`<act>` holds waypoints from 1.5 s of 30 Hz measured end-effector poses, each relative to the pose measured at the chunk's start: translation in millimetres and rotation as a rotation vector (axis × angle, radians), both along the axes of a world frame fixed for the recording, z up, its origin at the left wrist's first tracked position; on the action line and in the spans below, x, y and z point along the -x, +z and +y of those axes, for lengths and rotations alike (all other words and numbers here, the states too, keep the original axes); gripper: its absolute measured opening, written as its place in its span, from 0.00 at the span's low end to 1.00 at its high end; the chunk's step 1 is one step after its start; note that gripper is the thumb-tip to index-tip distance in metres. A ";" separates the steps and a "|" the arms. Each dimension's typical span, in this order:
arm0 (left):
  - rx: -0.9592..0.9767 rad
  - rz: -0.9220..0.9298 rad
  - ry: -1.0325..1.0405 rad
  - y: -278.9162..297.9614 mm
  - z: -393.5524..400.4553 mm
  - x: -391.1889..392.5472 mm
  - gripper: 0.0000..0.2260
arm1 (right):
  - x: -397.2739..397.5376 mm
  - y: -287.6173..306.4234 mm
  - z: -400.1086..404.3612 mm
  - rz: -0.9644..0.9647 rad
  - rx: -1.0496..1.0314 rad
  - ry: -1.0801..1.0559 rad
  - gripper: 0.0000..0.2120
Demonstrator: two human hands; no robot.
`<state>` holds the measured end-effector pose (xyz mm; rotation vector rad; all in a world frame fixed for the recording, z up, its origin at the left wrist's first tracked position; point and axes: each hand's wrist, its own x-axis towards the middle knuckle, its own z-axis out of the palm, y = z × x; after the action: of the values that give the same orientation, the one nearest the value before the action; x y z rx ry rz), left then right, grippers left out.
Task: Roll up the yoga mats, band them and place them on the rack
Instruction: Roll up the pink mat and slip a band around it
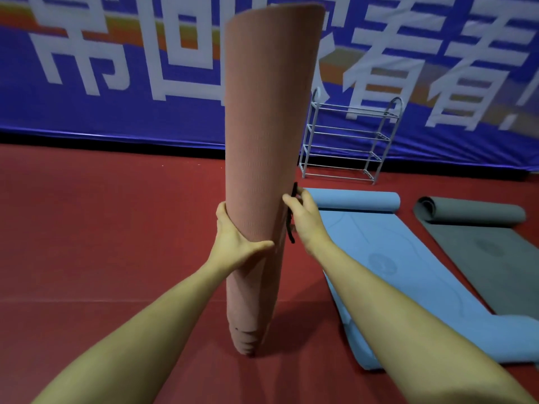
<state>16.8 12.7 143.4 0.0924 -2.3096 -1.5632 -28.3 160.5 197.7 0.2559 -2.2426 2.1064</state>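
Pink rolled mat (262,135) stands on end on the floor, long axis vertical, between the hands: left hand (236,237) fingers wrapped round it, right hand (303,217) fingers pinching the black band (291,228) against its right flank.

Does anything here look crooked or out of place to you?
The pink mat is rolled unevenly: its layers stick out in steps at the bottom end, like a telescope. The blue mat and grey mat lie mostly unrolled on the floor, and the rack holds nothing.
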 end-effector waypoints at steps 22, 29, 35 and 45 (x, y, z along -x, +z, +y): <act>-0.078 0.567 0.008 209.1 7.3 19.6 0.30 | -17.6 174.7 -13.1 0.222 0.321 -0.176 0.24; -0.063 0.617 0.036 227.8 19.6 16.5 0.23 | -14.7 210.4 -9.8 0.200 0.274 -0.205 0.24; -0.073 0.608 0.094 222.6 19.9 19.5 0.15 | -5.3 194.9 -3.4 0.219 0.244 -0.259 0.23; -0.270 0.542 0.150 247.2 10.0 20.8 0.15 | -12.0 203.2 -20.1 0.141 0.252 -0.172 0.40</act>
<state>-4.0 22.7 390.5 -0.0823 -1.6380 -1.5764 -16.3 140.4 400.9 0.1842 -1.8299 2.1746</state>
